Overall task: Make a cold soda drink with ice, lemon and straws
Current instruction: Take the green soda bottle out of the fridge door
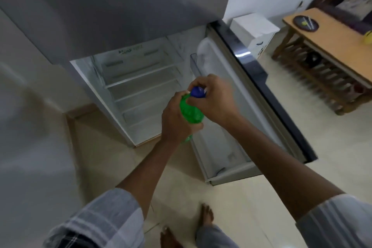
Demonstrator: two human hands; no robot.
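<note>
green bottle (191,112) gripped by left hand (177,121), right hand (213,98) on cap (198,92).

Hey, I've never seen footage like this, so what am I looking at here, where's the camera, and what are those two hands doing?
This is one picture from a camera worn on a person's head, looking down at their own arms. No machine is involved. The left hand grips the body of a green plastic soda bottle, while the right hand pinches its blue screw cap. Behind them stands a white fridge with its door swung open. At far right, a wooden table carries a dark round plate.
</note>
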